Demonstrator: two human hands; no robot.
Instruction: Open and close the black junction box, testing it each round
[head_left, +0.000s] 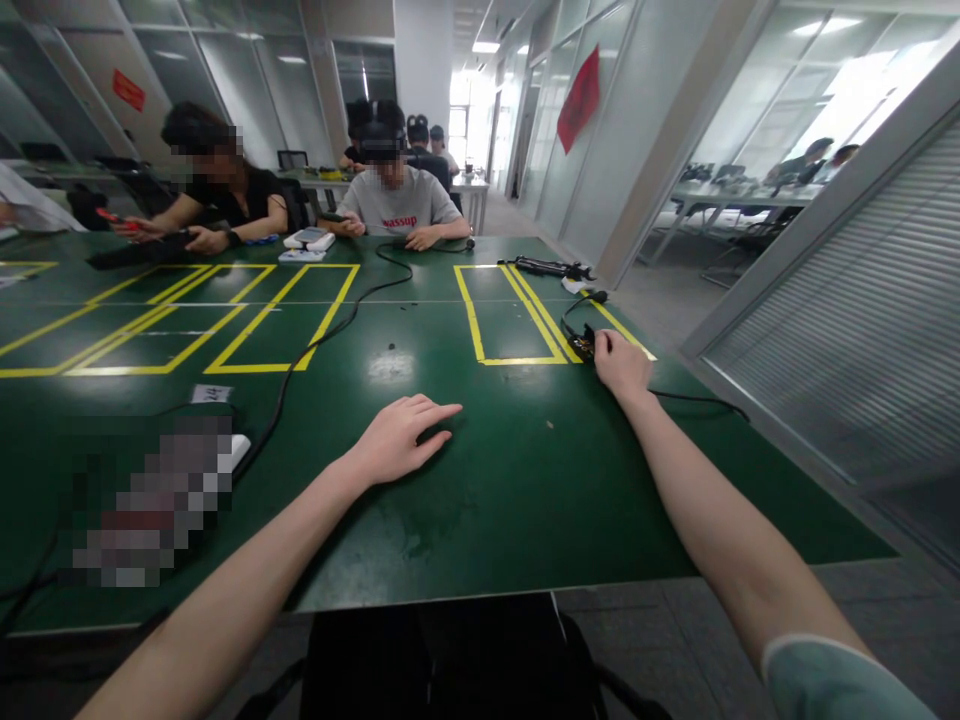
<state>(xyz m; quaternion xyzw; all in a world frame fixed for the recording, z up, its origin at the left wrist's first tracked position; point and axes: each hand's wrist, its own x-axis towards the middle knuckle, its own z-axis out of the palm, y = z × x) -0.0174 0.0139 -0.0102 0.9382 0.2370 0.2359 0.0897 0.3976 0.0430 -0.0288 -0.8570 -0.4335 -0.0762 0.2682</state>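
Note:
My left hand (pixel 403 437) is over the green table (pixel 495 540), palm down, with the index finger stretched out and the thumb apart; it holds nothing. Farther off to the right, my right hand (pixel 624 365) has its fingers curled at a small black object (pixel 581 345) with tiny coloured bits on it. What exactly this object is cannot be made out, and my fingers cover part of it. A short black cable (pixel 568 312) loops up from it to a dark plug-like end (pixel 598 296). Another black cable (pixel 697 397) runs out from behind my right wrist toward the table's right edge.
Yellow tape (pixel 469 320) marks rectangles on the table. A black folded tripod-like item (pixel 547 267) lies at the far right. A long black cable (pixel 352 315) crosses left of centre. A blurred-out item (pixel 157 500) lies at left. Two people sit across, near white devices (pixel 309 241).

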